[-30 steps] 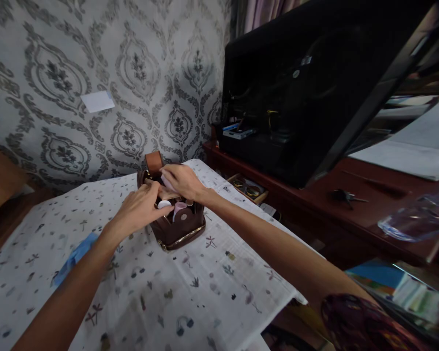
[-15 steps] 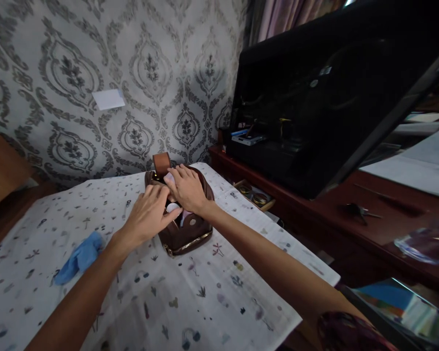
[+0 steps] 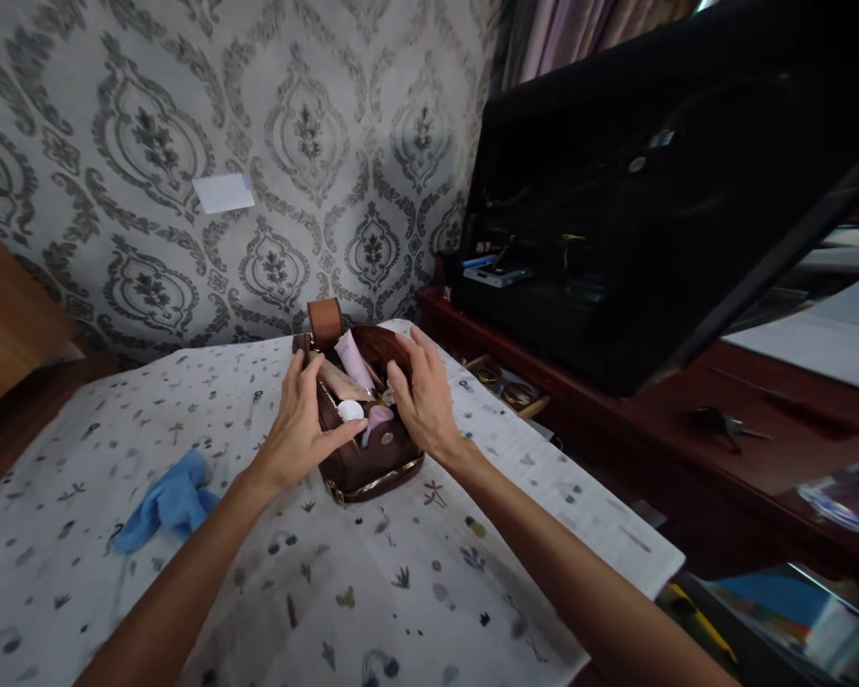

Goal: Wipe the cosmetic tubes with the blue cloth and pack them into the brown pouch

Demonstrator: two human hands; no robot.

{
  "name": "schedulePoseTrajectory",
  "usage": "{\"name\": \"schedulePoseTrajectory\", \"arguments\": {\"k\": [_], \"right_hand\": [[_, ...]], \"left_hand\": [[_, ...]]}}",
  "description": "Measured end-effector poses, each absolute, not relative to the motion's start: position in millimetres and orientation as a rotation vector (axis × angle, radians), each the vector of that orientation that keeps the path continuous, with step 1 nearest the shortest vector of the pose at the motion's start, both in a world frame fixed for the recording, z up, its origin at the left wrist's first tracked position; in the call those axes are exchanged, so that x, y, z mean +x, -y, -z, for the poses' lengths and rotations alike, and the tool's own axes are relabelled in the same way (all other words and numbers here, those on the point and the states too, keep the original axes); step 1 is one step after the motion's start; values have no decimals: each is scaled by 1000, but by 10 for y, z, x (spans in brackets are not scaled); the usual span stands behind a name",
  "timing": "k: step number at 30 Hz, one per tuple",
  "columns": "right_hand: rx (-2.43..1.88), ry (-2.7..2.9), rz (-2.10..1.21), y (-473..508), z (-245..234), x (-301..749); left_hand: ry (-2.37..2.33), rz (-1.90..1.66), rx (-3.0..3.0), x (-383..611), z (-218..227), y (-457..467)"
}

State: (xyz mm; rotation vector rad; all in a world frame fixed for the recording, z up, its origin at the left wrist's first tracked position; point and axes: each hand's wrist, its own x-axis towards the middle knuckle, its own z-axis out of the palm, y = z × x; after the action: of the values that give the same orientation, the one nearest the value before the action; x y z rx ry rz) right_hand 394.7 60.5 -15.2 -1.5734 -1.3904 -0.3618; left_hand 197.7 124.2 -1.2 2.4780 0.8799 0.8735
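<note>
A brown zippered bag [image 3: 372, 468] lies unzipped on the patterned white cloth [image 3: 372, 592]. Inside it show a pink tube [image 3: 355, 361], a beige packet-like item [image 3: 340, 382], a white round cap [image 3: 350, 410] and a pinkish round item [image 3: 380, 416]. Along the bag's left side rests my left hand [image 3: 301, 420], fingers apart, its thumb reaching over the opening near the white cap. My right hand [image 3: 424, 401] is spread at the bag's right edge, with nothing seen in its grip. Whether either hand presses on the bag's wall is hard to tell.
To the left on the cloth is a crumpled blue cloth [image 3: 168, 501]. A large black screen [image 3: 616, 210] leans over the dark red desk [image 3: 687, 420] at right. Keys [image 3: 722, 423] lie on that desk, above an open drawer [image 3: 536, 405].
My hands have moved apart from over the bag's opening to its two sides. The pink tube and other contents are now uncovered. The view has shifted slightly.
</note>
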Motion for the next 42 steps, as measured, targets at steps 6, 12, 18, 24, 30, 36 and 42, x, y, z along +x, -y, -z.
{"name": "schedulePoseTrajectory", "arguments": {"k": [6,12,18,24,30,36,42], "right_hand": [[-1850,1505,341,-770,126,3825],[-1906,1606,322,-700,-6,3736],[-1967,1657,292,-659,-59,3726],[-2109,1638,266,-712,-210,3674],[-2059,1734,257,-727,-260,3581],[-2032,1752,232,-709,-243,3583],[-1995,1783,211,-688,-235,3588]], "left_hand": [[-821,-789,2430,2116,77,-1254],[-828,-790,2460,2133,121,-1273],[-814,-1027,2406,2134,124,-1408],[-1041,-1265,2121,2276,151,-1738],[-989,-1227,2088,2368,246,-1946],[-1098,-1357,2065,2409,242,-2273],[-1192,-1391,1986,2575,138,-2666]]}}
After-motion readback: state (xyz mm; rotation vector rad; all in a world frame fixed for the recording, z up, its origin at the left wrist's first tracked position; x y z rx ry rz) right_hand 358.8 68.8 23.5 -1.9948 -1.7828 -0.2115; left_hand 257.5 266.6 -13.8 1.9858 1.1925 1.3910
